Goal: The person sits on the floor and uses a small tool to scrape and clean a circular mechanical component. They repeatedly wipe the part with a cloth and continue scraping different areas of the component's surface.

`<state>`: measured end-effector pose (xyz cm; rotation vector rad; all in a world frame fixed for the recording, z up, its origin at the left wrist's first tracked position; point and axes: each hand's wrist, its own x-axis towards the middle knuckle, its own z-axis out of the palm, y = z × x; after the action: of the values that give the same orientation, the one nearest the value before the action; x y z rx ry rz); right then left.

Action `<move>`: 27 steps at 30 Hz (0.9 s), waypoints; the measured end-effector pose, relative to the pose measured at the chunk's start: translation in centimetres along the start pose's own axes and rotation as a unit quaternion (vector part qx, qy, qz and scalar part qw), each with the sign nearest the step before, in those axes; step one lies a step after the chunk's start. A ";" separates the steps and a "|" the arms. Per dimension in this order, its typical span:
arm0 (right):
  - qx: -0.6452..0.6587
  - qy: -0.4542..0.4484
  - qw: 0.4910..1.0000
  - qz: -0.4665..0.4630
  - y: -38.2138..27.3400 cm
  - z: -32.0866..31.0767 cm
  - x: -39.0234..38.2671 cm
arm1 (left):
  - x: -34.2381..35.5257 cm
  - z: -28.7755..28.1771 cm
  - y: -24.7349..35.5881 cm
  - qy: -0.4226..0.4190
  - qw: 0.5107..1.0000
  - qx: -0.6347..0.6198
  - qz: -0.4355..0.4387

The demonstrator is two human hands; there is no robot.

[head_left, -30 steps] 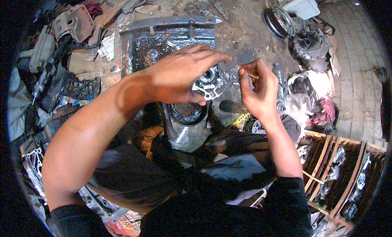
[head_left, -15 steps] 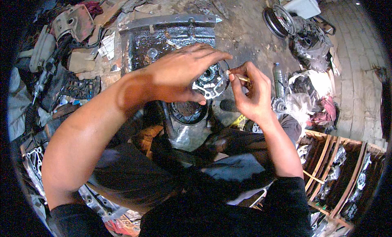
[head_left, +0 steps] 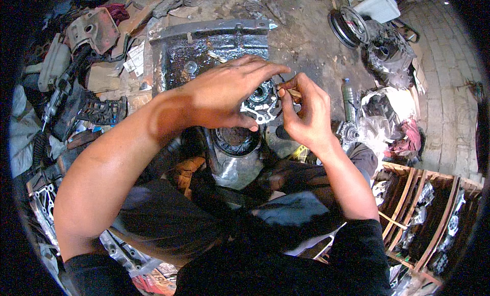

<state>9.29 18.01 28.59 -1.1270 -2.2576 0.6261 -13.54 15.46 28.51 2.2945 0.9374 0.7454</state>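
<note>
A silvery engine cover [head_left: 263, 114] with a round bearing seat is tilted up in front of me. My left hand [head_left: 222, 92] wraps over its left side, the thumb at the near edge and the fingers along the far edge. Between the thumb and fingertips of my right hand [head_left: 311, 112] is a thin light-brown stick [head_left: 294, 93]. Its tip meets the right rim of the cover, partly hidden by my fingers. Just below the cover stands a larger metal casing [head_left: 232, 168] with a dark round opening.
Beyond my hands lies an oily black metal tray [head_left: 204, 30]. On the right are a green plastic bottle [head_left: 349, 99], a wheel rim [head_left: 348, 27], a dirty engine block [head_left: 388, 56] and a slatted wooden crate [head_left: 422, 219] of parts. Scrap parts and cardboard [head_left: 102, 75] crowd the left.
My right hand has shifted slightly left along the cover's right rim, bringing the stick closer in. My left hand and the cover stay almost where they were.
</note>
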 end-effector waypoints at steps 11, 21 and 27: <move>0.027 0.027 0.998 0.045 -0.4 -1.6 0.2 | -0.7 -0.1 0.3 0.010 0.996 0.076 -0.053; 0.013 0.035 0.998 0.040 -0.8 -1.5 -0.3 | 0.1 -1.2 -0.9 0.120 0.989 -0.006 -0.084; -0.002 0.070 0.997 0.028 -0.8 -2.0 -0.7 | 0.4 -1.2 -0.2 0.192 0.975 -0.040 -0.107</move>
<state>10.45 17.36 30.42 -1.2025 -2.1156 0.5469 -14.20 16.22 29.35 1.9739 1.2779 1.1314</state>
